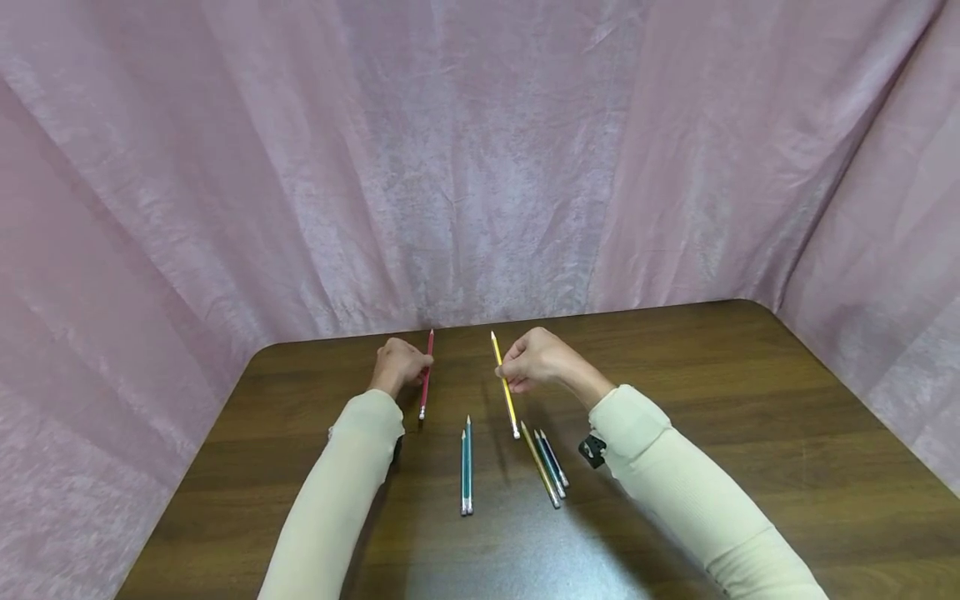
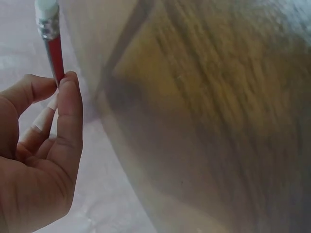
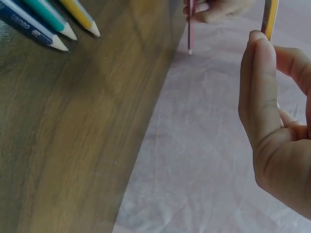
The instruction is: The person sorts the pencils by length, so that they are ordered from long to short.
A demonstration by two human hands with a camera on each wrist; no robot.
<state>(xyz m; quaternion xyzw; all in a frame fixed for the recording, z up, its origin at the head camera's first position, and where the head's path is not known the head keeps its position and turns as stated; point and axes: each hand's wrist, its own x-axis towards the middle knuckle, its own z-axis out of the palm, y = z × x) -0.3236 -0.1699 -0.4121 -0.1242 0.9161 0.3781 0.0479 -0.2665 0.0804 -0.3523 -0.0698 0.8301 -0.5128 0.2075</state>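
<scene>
A red pencil (image 1: 426, 392) is pinched between the thumb and fingers of my left hand (image 1: 400, 365), near the far edge of the table. In the left wrist view its white eraser end (image 2: 47, 14) sticks up past the fingertips. My right hand (image 1: 536, 358) pinches a yellow pencil (image 1: 509, 404) by its middle, with the point away from me and the eraser toward me. The shadow below suggests it is held above the table. Between my forearms lie two teal pencils (image 1: 467, 467) side by side. Right of them rest a gold-yellow pencil (image 1: 542, 468), a teal pencil (image 3: 48, 14) and a dark blue pencil (image 3: 24, 22).
The brown wooden table (image 1: 750, 433) has rounded far corners. Pink curtains (image 1: 480, 167) hang behind it and at both sides. A dark device (image 1: 592, 450) is strapped at my right wrist, close to the right group of pencils.
</scene>
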